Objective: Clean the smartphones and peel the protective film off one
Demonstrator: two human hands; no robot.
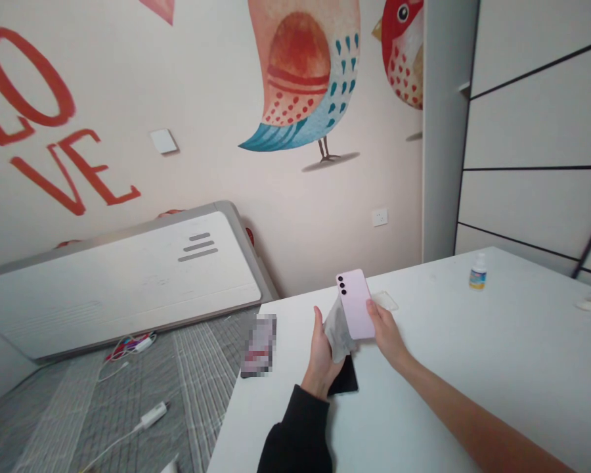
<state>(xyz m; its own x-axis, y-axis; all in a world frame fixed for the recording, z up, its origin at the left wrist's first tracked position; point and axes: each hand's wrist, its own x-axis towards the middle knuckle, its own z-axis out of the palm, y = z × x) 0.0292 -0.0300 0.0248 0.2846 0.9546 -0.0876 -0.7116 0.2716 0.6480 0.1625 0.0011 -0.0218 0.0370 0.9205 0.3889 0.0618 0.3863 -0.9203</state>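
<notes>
Above the white bench (453, 374) we see a pale-lilac smartphone (358, 312), three rear lenses (342, 285) in line, its edge pinched in the right hand (390, 334); the half-open left hand (321, 360) cradles grey cloth (338, 330).

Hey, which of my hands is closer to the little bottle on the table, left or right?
Right. Your right hand, holding the lilac phone, is left of the bottle and nearer you; your left hand, with the grey cloth, is farther left.

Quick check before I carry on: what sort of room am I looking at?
Probably a bedroom: a pale headboard stands behind grey striped bedding, and a painted bird decorates the wall.
</notes>
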